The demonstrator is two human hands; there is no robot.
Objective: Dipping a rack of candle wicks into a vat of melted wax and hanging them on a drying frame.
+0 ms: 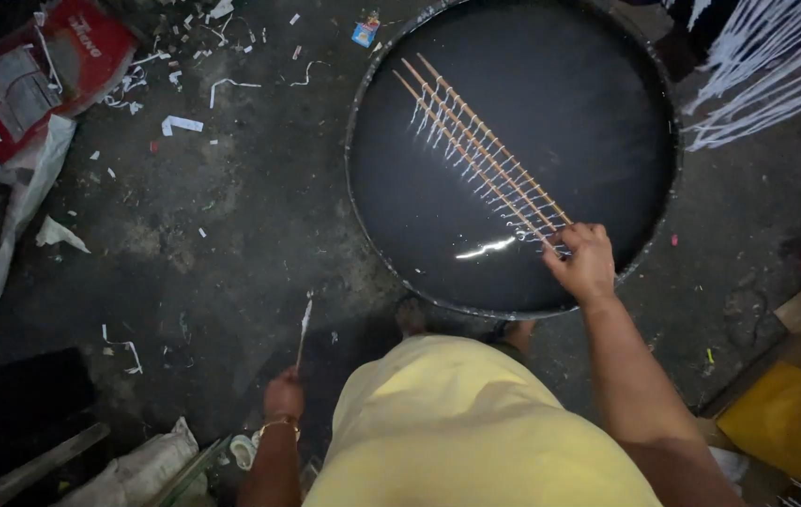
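The bundle of thin wooden sticks (pixel 480 150) lies flat across the round black tub (pixel 372 253) of dark liquid, fanned a little, with short white strings hanging from the sticks down to the surface. The right hand (pixel 584 263) is closed around the near ends of the sticks, just inside the tub's rim. The left hand (pixel 283 394), well apart and low by the yellow shirt (pixel 457 432), is shut around a single thin rod (pixel 304 329) that points up over the dark floor (pixel 231 235).

Held only at one end, the sticks could sag or slip from the fist, and the strings might tangle or sink unevenly. Paper scraps (pixel 180 124) litter the floor; white strands (pixel 766 75) hang at the upper right.
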